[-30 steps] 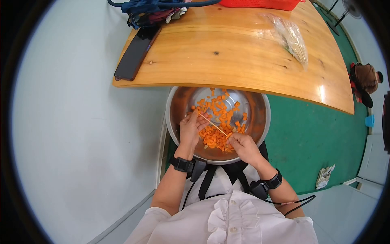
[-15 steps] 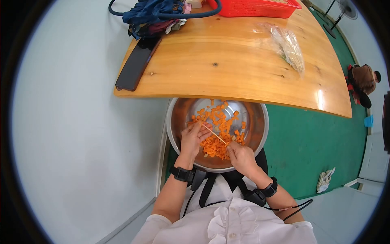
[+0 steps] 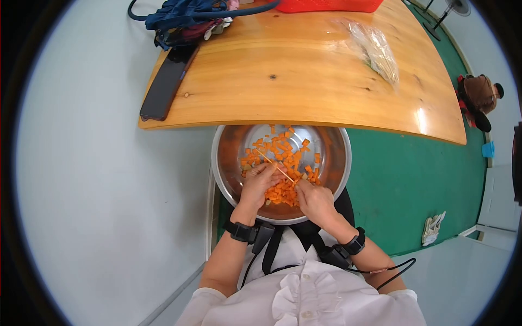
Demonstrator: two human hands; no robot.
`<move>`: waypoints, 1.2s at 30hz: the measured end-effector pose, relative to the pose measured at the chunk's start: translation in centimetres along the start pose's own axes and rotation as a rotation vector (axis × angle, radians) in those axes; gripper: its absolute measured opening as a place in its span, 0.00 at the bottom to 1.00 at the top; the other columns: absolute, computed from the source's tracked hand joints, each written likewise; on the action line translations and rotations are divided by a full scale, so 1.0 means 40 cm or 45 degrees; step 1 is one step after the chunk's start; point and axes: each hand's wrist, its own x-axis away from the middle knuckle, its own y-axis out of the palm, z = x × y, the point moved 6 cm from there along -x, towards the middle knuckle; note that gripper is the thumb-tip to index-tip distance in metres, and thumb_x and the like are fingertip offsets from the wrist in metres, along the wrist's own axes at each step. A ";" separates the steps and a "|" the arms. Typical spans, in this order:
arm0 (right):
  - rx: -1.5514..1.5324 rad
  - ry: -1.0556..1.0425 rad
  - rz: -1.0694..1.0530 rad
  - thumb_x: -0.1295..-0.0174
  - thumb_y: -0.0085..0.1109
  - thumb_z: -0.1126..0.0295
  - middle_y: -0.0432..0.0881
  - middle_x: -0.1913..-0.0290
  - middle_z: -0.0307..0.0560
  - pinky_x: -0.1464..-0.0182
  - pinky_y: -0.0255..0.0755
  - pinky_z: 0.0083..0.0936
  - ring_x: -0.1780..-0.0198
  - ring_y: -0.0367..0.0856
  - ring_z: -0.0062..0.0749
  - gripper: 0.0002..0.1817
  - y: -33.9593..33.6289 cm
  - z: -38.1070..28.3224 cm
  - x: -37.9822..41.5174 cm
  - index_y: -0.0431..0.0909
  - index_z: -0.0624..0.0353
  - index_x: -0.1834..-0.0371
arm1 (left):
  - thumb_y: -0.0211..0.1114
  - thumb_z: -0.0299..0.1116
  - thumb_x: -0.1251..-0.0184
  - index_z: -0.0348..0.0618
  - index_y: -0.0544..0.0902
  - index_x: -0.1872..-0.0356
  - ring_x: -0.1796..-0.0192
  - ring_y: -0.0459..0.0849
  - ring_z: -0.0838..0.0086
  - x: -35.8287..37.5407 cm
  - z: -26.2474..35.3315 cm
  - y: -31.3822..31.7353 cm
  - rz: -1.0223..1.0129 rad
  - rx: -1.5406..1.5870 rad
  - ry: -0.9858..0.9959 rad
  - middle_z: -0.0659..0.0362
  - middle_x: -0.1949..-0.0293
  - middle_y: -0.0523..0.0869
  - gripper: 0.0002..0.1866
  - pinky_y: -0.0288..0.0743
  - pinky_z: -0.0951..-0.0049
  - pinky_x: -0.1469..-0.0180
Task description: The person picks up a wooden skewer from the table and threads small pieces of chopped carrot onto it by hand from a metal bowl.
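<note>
A large steel basin [image 3: 217, 174] sits in my lap, partly under the table edge. Cut orange carrot pieces [image 3: 280, 193] lie in it, with a few paler bits among them. Over the carrots my left hand [image 3: 260, 183] is closed, thumb and fingers pinching a thin wooden skewer [image 3: 265, 157] partway along its length. The skewer's free end points to the far left. My right hand [image 3: 316, 202] is closed at the skewer's near end, its fingertips on a small orange carrot piece there. The fingers partly hide that piece.
On the wooden table [image 3: 228, 98] are a dark phone [image 3: 169, 84], a blue bag [image 3: 187, 19], a clear plastic bag of skewers [image 3: 377, 54] and a red basket [image 3: 329, 4]. A white wall [image 3: 109, 163] stands at left. White shoes [image 3: 433, 228] lie on the green floor.
My left hand has shifted from the skewer's far end to partway along it, closer to my right hand. The far end now sticks out past my left fingers. The whole view has shifted slightly.
</note>
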 end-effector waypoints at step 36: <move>-0.055 0.034 0.043 0.43 0.50 0.74 0.76 0.81 0.56 0.77 0.71 0.41 0.79 0.77 0.50 0.04 0.004 0.019 0.012 0.68 0.62 0.70 | 0.52 0.19 0.46 0.33 0.77 0.63 0.65 0.81 0.53 -0.013 0.187 -0.029 0.532 -2.002 0.873 0.45 0.62 0.76 0.09 0.78 0.62 0.64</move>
